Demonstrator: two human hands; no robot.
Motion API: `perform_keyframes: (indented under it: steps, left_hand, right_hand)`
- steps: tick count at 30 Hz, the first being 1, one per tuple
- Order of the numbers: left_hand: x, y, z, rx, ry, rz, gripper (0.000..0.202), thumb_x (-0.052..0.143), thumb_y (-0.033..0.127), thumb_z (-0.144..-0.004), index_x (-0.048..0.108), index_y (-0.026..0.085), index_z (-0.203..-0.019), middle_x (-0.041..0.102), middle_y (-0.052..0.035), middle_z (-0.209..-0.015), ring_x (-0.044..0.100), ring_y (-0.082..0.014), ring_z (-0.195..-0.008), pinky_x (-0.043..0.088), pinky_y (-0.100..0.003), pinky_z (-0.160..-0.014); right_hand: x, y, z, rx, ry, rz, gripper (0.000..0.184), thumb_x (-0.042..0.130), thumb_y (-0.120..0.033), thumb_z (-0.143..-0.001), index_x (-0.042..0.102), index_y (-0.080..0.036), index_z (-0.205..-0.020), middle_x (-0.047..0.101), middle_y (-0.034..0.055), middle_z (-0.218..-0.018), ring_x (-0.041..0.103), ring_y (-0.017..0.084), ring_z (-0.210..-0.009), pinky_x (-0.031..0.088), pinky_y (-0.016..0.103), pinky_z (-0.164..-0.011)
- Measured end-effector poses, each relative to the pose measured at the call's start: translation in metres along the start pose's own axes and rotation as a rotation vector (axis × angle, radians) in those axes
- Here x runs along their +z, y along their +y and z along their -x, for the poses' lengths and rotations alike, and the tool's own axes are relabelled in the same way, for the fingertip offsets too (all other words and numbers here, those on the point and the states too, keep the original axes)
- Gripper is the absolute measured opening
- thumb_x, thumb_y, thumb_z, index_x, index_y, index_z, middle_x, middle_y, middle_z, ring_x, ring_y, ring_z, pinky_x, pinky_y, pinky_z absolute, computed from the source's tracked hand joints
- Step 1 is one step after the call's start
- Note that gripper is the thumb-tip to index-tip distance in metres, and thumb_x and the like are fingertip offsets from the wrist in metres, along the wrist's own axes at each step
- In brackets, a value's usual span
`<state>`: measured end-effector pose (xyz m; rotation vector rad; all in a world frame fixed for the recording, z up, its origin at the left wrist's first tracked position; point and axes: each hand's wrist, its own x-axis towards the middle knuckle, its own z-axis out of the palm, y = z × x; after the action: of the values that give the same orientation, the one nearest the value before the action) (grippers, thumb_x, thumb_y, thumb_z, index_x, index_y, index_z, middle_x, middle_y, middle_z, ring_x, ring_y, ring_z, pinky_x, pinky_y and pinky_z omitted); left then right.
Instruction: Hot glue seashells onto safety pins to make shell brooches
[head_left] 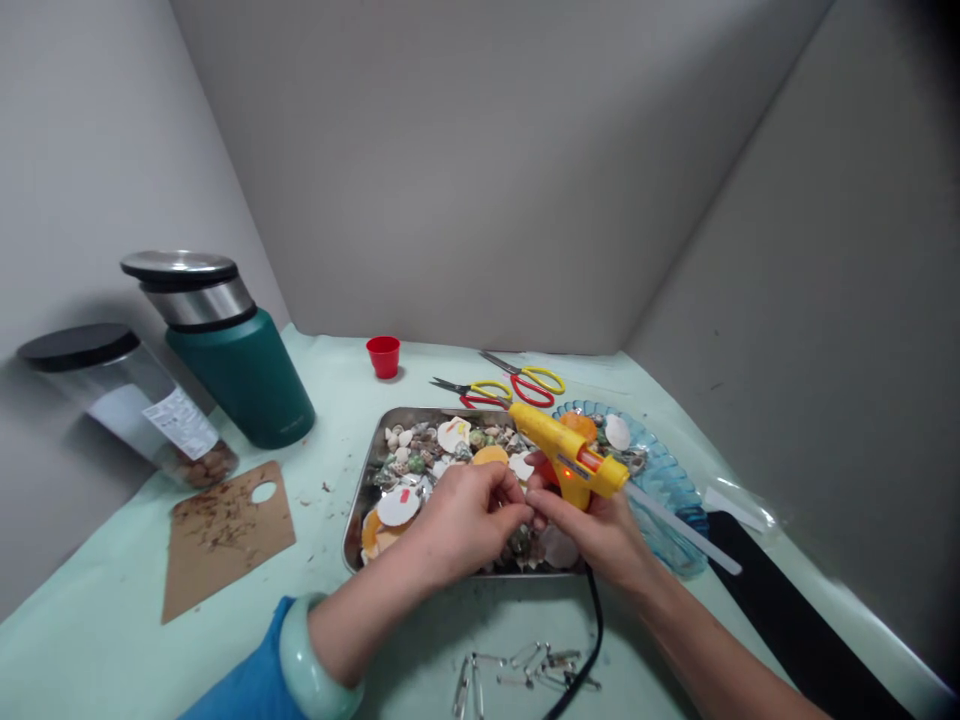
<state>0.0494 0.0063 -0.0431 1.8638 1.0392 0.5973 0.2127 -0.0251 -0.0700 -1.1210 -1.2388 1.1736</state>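
My right hand [596, 525] is wrapped round the handle of a yellow glue gun [559, 445], its nozzle tilted up to the left, a glue stick [686, 530] out of its back and a small orange light lit. My left hand [476, 510] is closed in a pinch, fingertips meeting those of my right hand; whatever is between them is too small or hidden to make out. Both hands are over a metal tray [360, 500] of seashells [399, 506], where a white shell with a red mark lies left of my left hand.
Two pairs of scissors [541, 380] and a red cup [384, 357] lie behind the tray. Right is a blue scalloped dish [664, 490] with shells. Left are a green flask [247, 380], a clear jar [150, 410] and stained cardboard [225, 540]. Several safety pins [536, 662] and a black cord [598, 620] lie in front.
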Motion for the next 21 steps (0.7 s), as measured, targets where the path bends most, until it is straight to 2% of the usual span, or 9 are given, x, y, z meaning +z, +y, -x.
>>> perform_keyframes:
  steps: [7, 15, 21]
  left_hand:
    - [0.0006, 0.0026, 0.0044, 0.247, 0.026, -0.271, 0.009, 0.045, 0.020, -0.083, 0.047, 0.020, -0.074, 0.058, 0.0001, -0.075, 0.051, -0.0141, -0.067, 0.036, -0.025, -0.060]
    - [0.0064, -0.0013, 0.0071, 0.256, 0.021, -0.483, 0.009, 0.034, 0.023, -0.090, 0.040, 0.022, -0.083, 0.056, -0.0044, -0.083, 0.051, -0.0189, -0.069, 0.035, -0.030, -0.059]
    - [0.0057, 0.0013, 0.0098, 0.294, -0.016, -0.459, 0.010, 0.033, 0.024, -0.091, 0.038, 0.022, -0.082, 0.055, -0.0029, -0.079, 0.049, -0.0182, -0.065, 0.034, -0.030, -0.058]
  right_hand:
    - [-0.0019, 0.0032, -0.0013, 0.001, -0.021, -0.072, 0.029, 0.070, -0.032, -0.075, 0.058, -0.020, -0.098, 0.057, -0.0033, -0.069, 0.054, 0.009, -0.054, 0.047, 0.023, -0.057]
    - [0.0005, 0.0015, -0.0012, 0.024, 0.008, -0.142, 0.032, 0.072, -0.031, -0.073, 0.058, -0.019, -0.099, 0.059, -0.0030, -0.068, 0.056, 0.010, -0.054, 0.047, 0.024, -0.057]
    - [0.0007, -0.0037, -0.0038, 0.016, 0.094, -0.171, 0.033, 0.073, -0.029, -0.071, 0.058, -0.017, -0.098, 0.057, -0.0044, -0.065, 0.055, 0.009, -0.051, 0.045, 0.023, -0.054]
